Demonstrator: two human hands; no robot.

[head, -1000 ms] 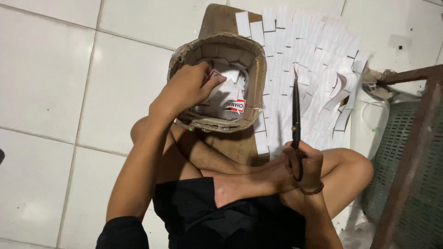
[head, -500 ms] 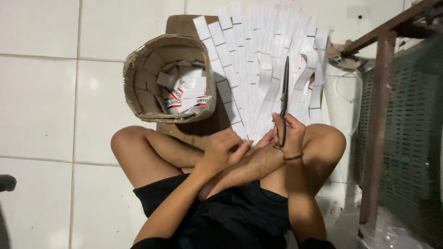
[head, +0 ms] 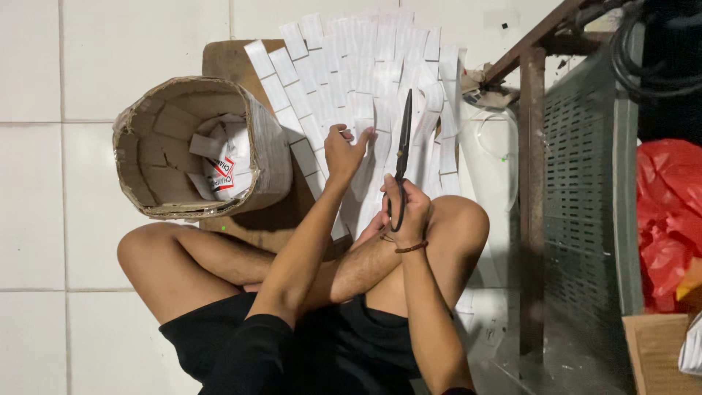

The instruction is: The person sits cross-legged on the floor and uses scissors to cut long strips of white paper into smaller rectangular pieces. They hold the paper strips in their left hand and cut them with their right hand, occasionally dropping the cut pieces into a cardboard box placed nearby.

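Left hand (head: 345, 151), fingers spread, presses white paper strips (head: 365, 80) fanned over a brown board (head: 223, 58); right hand (head: 406, 208) grips black scissors (head: 402, 157). Round cardboard tub (head: 201, 150) at the board's left edge.

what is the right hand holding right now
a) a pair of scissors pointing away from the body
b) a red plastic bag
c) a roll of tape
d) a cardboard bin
a: the right hand has its fingers through the handles of the dark scissors, blades closed and pointing away over the white paper strips, while the left hand rests on those strips.
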